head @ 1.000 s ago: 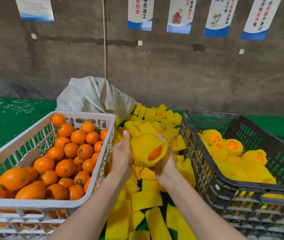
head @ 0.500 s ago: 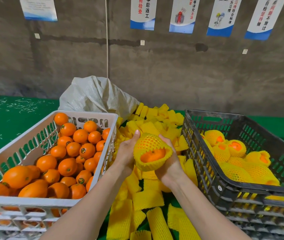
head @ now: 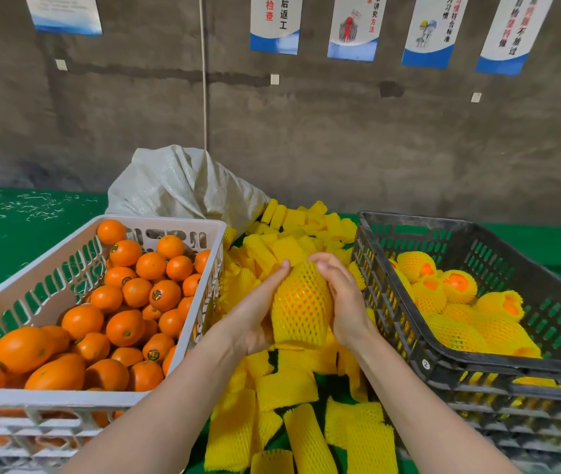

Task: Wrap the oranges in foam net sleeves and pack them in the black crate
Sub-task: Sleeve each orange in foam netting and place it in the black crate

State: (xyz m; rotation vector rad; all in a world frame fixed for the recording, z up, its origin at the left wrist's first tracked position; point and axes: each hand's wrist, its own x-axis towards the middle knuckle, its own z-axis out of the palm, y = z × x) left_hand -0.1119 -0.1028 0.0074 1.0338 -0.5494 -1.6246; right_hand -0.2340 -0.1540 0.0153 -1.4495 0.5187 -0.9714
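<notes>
Through the head camera I saw both hands meet over the middle of the tabletop [head: 15, 241], closed around a single orange [head: 301, 290] that sat inside a yellow foam net sleeve [head: 303, 331], its skin showing through the mesh. The left hand [head: 255, 313] cupped the sleeve from the left and underneath, thumb lying up along its side; the rest of its fingers were hidden behind the fruit. The right hand [head: 344, 302] curled over the top and right side, fingertips bent onto the upper end of the sleeve. The sleeve's lower mouth hung open below the orange. The wrapped fruit was held above a heap of loose yellow sleeves [head: 306, 436], between the two crates and touching neither. To the left stood a white crate [head: 155, 222] filled with bare oranges [head: 125, 328]; to the right the black crate [head: 412, 218] held several already sleeved oranges [head: 457, 285] along its floor. A white woven sack [head: 186, 186] slumped behind the heap.
</notes>
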